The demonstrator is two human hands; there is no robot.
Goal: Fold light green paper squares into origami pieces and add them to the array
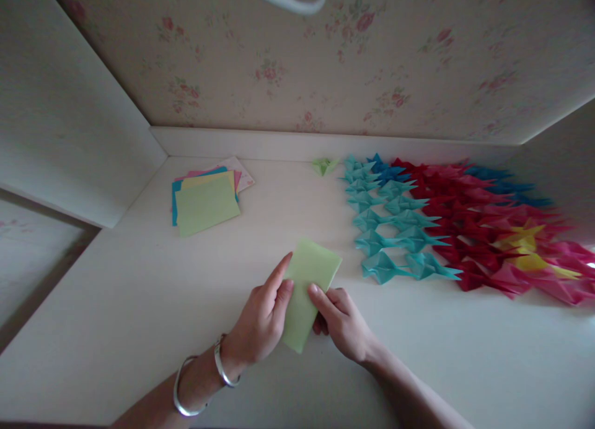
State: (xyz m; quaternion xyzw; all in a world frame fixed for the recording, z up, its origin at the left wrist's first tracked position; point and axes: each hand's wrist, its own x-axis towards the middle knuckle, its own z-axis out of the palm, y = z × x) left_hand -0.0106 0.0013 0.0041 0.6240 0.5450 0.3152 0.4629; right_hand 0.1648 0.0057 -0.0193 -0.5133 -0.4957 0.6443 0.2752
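Observation:
A light green sheet of paper point(304, 299), folded into a narrow rectangle, is held tilted above the white table between my two hands. My left hand point(264, 314) grips its left edge, with the thumb at the edge and the index finger stretched up along it. On the right side, my right hand point(341, 320) pinches the paper, thumb on top and fingers curled behind. The fingers under the sheet are partly hidden. Two silver bangles point(223, 362) circle my left wrist and forearm.
Stacked coloured paper point(209, 203), green on top, lies at the back left. One small green folded paper piece point(324, 165) sits near the wall. Rows of turquoise paper cranes point(381, 266) and many red, pink, blue and yellow ones point(469, 230) cover the right side. A white cable point(292, 4) hangs above.

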